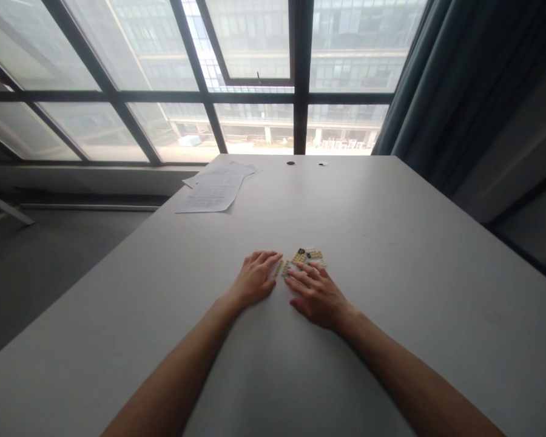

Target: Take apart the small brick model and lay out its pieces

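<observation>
Several small yellow studded plates, like toy building bricks (299, 257), lie in a cluster on the white table (346, 206). Small black pieces (301, 250) rest among them, with whitish pieces at the cluster's right. Two narrow yellow strips (286, 267) lie between my hands. My left hand (256, 277) is flat on the table, its fingertips at the left strip. Palm down, my right hand (316, 294) has its fingers spread over the near side of the cluster, touching or just above some pieces. Its fingers hide part of the cluster.
Printed paper sheets (216, 189) lie at the table's far left. Two round cable holes (290, 163) are near the far edge. Beyond stands a large framed window (255, 124), with a dark curtain (432, 109) on the right. Grey floor (73, 243) shows at left.
</observation>
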### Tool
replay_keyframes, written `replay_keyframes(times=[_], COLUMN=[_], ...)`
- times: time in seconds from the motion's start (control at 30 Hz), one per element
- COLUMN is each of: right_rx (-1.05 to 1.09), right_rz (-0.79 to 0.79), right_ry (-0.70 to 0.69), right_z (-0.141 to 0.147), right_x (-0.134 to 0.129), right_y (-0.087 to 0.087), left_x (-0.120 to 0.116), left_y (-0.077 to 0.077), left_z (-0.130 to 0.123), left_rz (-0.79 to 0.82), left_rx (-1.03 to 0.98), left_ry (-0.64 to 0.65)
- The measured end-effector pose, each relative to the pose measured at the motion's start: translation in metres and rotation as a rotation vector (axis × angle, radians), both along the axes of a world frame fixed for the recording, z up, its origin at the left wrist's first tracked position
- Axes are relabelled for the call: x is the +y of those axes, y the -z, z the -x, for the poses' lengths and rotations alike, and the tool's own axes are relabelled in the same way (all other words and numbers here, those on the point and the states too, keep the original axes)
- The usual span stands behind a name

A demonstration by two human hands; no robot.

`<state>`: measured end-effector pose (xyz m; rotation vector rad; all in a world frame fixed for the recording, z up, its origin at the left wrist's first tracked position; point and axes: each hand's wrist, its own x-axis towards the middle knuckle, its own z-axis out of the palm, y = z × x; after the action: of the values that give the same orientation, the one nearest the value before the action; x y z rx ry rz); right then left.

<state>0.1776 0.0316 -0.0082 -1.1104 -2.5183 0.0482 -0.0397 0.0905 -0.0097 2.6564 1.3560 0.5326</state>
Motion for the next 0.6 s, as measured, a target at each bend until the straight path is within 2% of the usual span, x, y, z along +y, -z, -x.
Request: replay_keyframes(times=[0.13,0.37,0.5,0.53,0.6], right_rx=[0.01,0.118,0.423,0.533,0.753], right_rz=[0.036,-0.026,-0.023,0.031,0.248], right_ry=[-0.01,0.02,0.098,0.13,0.144], right_z=[0.001,-0.001,-0.003,-0.002,0.002], right_x=[-0.001,0.001,0.002,0.0,-0.005], right_y=[-0.002,0.004,0.003,0.001,-0.003], left_x=[0.007,0.006,-0.016,-0.025,-0.043], left_y=[0.003,0.002,-0.01,-0.014,-0.021], left_z=[0.004,0.006,-0.002,-0.006,-0.014], left_rz=[0.045,0.055,-0.051,-0.091,-0.156], left_rx=[0.075,-0.01,-0.146,-0.191,-0.275], left_ry=[0.02,-0.015,0.014,0.031,0.06])
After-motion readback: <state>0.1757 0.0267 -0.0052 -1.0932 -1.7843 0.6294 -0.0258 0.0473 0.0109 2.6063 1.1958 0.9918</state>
